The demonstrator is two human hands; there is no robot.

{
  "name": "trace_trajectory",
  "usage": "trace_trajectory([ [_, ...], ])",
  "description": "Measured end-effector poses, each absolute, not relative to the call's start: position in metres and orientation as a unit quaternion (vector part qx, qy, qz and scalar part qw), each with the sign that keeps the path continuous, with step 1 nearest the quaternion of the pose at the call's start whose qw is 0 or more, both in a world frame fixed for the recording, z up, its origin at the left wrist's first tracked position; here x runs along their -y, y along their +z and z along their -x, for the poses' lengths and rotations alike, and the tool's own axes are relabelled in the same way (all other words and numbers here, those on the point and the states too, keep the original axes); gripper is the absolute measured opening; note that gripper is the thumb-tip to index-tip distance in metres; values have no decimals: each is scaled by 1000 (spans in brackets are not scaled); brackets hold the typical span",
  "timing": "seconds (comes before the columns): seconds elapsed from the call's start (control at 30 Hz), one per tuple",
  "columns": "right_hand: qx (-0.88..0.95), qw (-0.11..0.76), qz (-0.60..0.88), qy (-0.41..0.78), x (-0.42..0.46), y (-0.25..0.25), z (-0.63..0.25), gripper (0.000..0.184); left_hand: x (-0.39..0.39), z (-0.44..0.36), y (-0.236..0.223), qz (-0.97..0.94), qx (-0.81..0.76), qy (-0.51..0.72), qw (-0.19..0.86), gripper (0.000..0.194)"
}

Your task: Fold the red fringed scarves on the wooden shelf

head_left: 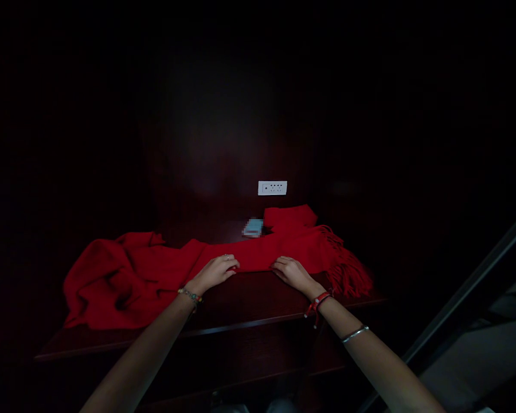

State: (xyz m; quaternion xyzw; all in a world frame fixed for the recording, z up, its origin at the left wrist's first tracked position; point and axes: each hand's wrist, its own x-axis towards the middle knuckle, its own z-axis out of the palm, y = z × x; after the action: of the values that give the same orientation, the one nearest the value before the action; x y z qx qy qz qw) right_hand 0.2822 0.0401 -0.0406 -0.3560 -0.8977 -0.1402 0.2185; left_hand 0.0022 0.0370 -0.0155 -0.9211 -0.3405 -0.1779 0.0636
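Observation:
A red scarf (253, 256) with a fringe at its right end lies across a dark wooden shelf (249, 298). Its middle is a fairly flat strip, while the left part is bunched in loose folds. My left hand (217, 271) has its fingers curled on the scarf's near edge, left of the middle. On the same edge, nearer the fringe, my right hand (293, 273) holds the cloth between thumb and fingers. A gap of red cloth separates the two hands.
Behind the scarf lies a small pale blue object (253, 228), blurred out. A white socket plate (272, 188) is fixed to the dark back wall. The shelf's front edge (241, 326) runs below my hands. At right, a slanted metal-edged frame (473, 287) shows.

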Motion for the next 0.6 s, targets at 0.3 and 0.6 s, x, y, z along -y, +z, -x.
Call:
trace_trajectory([
  [0.3, 888, 216, 386, -127, -36, -37, -284, 22, -28, -3, -10, 924, 344, -143, 86, 22],
  [0.6, 888, 206, 379, -157, -33, -33, -281, 17, -27, -2, -10, 911, 375, -134, 104, 24],
])
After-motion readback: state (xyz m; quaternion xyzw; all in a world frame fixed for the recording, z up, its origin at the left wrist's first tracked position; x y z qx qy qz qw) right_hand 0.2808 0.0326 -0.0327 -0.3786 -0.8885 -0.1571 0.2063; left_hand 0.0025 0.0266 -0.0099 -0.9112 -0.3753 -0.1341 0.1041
